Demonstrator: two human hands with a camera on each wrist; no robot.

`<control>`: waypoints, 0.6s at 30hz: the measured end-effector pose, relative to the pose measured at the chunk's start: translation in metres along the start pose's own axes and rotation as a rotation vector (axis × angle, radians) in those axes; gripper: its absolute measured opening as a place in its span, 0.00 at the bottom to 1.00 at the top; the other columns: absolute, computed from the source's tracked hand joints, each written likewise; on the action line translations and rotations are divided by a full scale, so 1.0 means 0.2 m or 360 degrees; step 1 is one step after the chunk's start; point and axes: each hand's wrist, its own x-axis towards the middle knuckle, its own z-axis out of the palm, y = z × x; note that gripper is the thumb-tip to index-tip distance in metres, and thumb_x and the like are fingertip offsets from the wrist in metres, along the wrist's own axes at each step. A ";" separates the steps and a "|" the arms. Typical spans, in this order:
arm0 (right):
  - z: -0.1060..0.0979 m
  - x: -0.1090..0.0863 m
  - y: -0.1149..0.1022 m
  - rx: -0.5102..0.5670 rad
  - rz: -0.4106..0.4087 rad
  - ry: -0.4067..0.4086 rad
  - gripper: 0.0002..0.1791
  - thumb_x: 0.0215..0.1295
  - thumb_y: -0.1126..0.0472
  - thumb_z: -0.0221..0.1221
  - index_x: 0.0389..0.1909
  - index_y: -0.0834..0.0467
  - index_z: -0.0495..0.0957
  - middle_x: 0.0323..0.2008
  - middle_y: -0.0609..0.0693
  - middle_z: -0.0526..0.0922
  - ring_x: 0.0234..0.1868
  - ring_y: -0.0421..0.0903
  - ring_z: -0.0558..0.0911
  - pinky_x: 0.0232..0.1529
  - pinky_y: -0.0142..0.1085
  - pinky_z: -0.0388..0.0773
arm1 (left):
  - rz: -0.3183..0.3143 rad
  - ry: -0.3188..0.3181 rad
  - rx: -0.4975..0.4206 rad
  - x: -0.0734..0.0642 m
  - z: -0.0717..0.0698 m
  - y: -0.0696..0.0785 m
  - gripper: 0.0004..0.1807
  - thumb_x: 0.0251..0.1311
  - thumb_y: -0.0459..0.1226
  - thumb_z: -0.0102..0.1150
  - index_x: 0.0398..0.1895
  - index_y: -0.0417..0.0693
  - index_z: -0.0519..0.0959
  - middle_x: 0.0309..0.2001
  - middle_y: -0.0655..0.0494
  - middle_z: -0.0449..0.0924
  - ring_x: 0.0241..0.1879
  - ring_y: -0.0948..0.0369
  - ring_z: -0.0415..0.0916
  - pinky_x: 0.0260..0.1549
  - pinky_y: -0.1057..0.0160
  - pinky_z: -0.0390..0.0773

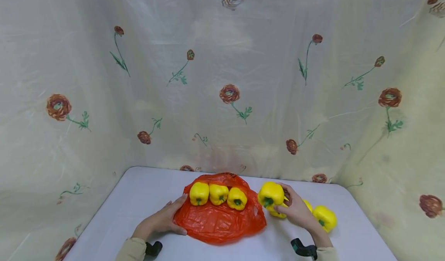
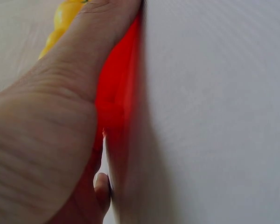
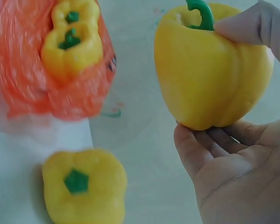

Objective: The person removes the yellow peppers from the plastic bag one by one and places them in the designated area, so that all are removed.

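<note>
In the head view a red plastic bag (image 1: 219, 226) lies spread on the table, with three yellow bell peppers (image 1: 218, 194) in a row at its opening. My left hand (image 1: 163, 218) rests against the bag's left side, its fingers and thumb spread along the edge. In the left wrist view the thumb hides much of the red plastic (image 2: 116, 88). To the right of the bag, my right hand (image 1: 295, 207) grips a yellow bell pepper (image 1: 271, 194) above the table. The right wrist view shows thumb and fingers round this pepper (image 3: 210, 70), its green stem near the thumb.
Another yellow pepper (image 1: 278, 213) sits below the held one, partly hidden. Two more lie right of my right hand, the nearer pepper (image 1: 325, 217) in plain sight. A flowered curtain (image 1: 222, 60) surrounds the white table (image 1: 149, 183) at the back and sides.
</note>
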 end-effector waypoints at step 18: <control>-0.43 -0.16 0.16 -0.0156 0.0184 0.0170 0.48 0.65 0.56 0.61 0.74 0.67 0.40 0.72 0.70 0.52 0.70 0.67 0.58 0.67 0.55 0.64 | 0.0028 -0.0007 0.0014 0.00 0.01 -0.02 0.69 0.34 0.65 0.72 0.78 0.53 0.44 0.78 0.52 0.46 0.76 0.49 0.43 0.73 0.40 0.42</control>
